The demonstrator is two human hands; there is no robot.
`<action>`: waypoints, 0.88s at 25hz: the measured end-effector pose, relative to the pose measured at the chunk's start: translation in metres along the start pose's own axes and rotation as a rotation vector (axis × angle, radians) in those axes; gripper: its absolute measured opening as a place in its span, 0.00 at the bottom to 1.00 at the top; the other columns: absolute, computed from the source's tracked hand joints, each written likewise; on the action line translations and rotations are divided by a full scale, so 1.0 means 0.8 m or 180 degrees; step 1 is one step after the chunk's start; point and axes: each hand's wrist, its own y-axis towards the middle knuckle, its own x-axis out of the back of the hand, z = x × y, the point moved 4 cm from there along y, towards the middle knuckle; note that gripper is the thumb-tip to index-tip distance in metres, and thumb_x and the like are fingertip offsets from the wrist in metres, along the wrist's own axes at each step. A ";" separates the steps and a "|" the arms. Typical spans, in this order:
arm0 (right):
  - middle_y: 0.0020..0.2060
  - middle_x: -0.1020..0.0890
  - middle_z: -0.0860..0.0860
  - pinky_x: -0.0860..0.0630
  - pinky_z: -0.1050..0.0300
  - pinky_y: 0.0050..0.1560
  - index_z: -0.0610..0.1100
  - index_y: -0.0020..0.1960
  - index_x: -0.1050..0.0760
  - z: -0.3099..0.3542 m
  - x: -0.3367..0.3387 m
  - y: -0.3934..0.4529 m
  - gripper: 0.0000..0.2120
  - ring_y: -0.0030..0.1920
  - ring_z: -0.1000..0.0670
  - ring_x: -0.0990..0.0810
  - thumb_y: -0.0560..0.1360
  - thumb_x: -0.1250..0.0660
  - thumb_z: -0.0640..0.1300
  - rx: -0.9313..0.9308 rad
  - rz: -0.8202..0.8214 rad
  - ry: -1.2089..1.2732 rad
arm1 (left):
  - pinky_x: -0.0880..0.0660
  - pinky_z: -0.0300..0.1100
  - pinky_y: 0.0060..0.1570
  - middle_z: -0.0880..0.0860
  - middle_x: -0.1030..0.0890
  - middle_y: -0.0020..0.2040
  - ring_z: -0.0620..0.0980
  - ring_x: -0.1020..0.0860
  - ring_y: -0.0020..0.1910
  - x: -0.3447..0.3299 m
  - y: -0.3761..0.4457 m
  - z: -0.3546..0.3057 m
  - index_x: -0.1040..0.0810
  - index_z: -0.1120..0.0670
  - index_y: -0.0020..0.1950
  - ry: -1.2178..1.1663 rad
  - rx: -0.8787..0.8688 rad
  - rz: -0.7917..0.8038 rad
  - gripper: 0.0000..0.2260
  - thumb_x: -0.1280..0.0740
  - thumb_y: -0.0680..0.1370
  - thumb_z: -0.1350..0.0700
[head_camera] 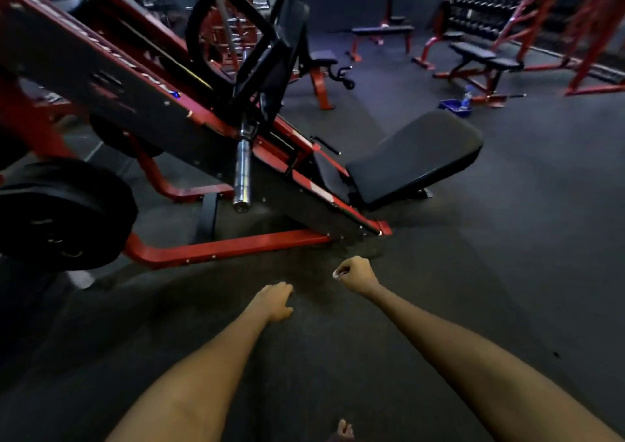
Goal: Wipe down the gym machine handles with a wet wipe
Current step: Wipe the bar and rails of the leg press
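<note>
A red and black leg press machine (189, 130) stands ahead of me, with a black seat pad (416, 157) at its low end. A small black handle (326, 144) sticks out beside the seat. My right hand (355, 274) is balled in a fist over the floor, and a bit of white wet wipe (336, 274) shows at its thumb side. My left hand (275, 301) hangs lower and to the left with loosely curled fingers, holding nothing. Both hands are well short of the machine.
Black weight plates (64, 215) hang at the left, and a chrome plate sleeve (242, 174) juts toward me. Red benches (480, 59) and a dumbbell rack (490, 5) stand at the back right. A blue tray with a bottle (456, 106) lies on the dark rubber floor (507, 255).
</note>
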 end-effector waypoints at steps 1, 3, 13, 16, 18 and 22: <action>0.44 0.15 0.45 0.22 0.54 0.52 0.38 0.45 0.17 -0.013 0.011 0.015 0.07 0.47 0.51 0.18 0.70 0.33 0.35 -0.0032 -0.0045 0.0027 | 0.32 0.45 0.63 0.55 0.29 0.66 0.54 0.29 0.64 0.008 0.023 -0.009 0.32 0.56 0.68 0.0044 -0.0047 0.0023 0.20 0.36 0.78 0.53; 0.44 0.16 0.45 0.21 0.54 0.52 0.39 0.45 0.17 -0.037 0.030 0.043 0.06 0.46 0.52 0.18 0.71 0.32 0.36 -0.0115 -0.0099 0.0127 | 0.33 0.45 0.63 0.54 0.29 0.66 0.53 0.29 0.64 0.025 0.067 -0.022 0.33 0.55 0.69 0.0146 -0.0105 0.0072 0.20 0.36 0.78 0.53; 0.44 0.16 0.44 0.27 0.65 0.46 0.37 0.46 0.17 -0.137 0.100 0.146 0.06 0.47 0.51 0.18 0.72 0.31 0.39 -0.0566 -0.0227 0.0354 | 0.30 0.47 0.63 0.54 0.29 0.65 0.53 0.29 0.63 0.067 0.237 -0.081 0.32 0.54 0.68 0.0207 -0.0218 0.0329 0.20 0.35 0.77 0.53; 0.43 0.15 0.43 0.28 0.65 0.45 0.37 0.45 0.17 -0.157 0.122 0.190 0.06 0.47 0.49 0.18 0.72 0.31 0.39 -0.0621 -0.0311 0.0358 | 0.31 0.46 0.63 0.54 0.29 0.65 0.53 0.29 0.63 0.073 0.296 -0.096 0.32 0.54 0.68 0.0294 -0.0282 0.0412 0.20 0.35 0.77 0.53; 0.43 0.15 0.44 0.30 0.67 0.44 0.37 0.45 0.17 -0.175 0.137 0.233 0.06 0.47 0.50 0.18 0.71 0.31 0.39 -0.0650 -0.0310 0.0358 | 0.32 0.46 0.64 0.55 0.29 0.65 0.53 0.29 0.64 0.084 0.348 -0.107 0.32 0.55 0.68 0.0317 -0.0323 0.0407 0.20 0.36 0.78 0.53; 0.44 0.15 0.44 0.28 0.65 0.46 0.37 0.45 0.17 -0.205 0.177 0.325 0.06 0.48 0.50 0.18 0.71 0.30 0.39 -0.0686 -0.0295 0.0315 | 0.34 0.45 0.64 0.56 0.29 0.66 0.55 0.29 0.65 0.112 0.456 -0.126 0.32 0.56 0.68 0.0252 -0.0351 0.0381 0.20 0.36 0.77 0.52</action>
